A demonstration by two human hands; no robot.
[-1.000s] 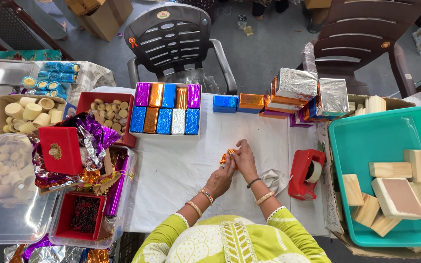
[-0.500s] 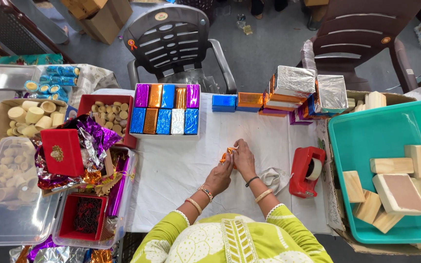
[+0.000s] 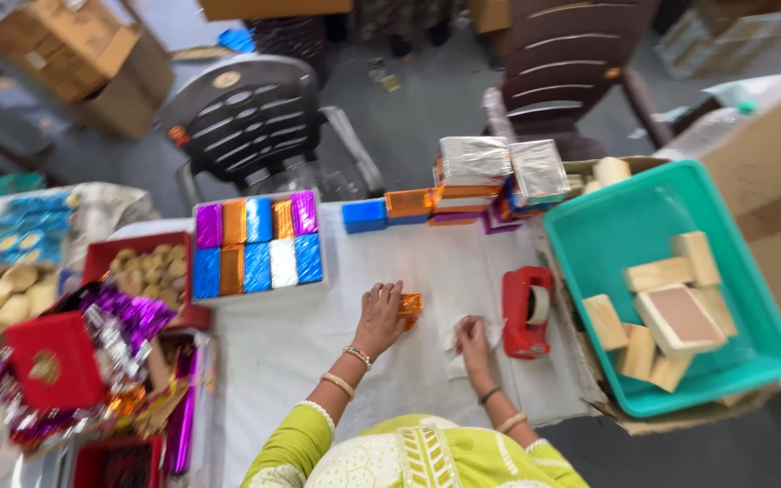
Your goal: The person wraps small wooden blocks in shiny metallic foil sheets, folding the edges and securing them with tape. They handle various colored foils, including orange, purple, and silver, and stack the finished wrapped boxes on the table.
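My left hand (image 3: 380,316) rests on a small block wrapped in orange foil (image 3: 410,307) on the white table cover (image 3: 300,352), fingers closed over it. My right hand (image 3: 473,343) lies to the right of it, on a crumpled white cloth (image 3: 455,347) just left of the red tape dispenser (image 3: 527,312). The frame is blurred from head movement.
A white box of foil-wrapped blocks (image 3: 257,242) stands behind my hands. More wrapped blocks (image 3: 463,185) are stacked at the back. A teal tub (image 3: 616,235) with bare wooden blocks is on the right. Boxes, foil sheets and a red box (image 3: 42,361) crowd the left. Two plastic chairs stand beyond the table.
My right hand has left the orange block and moved right and down onto the white cloth. The left hand stays on the block. The view has swung to the right.
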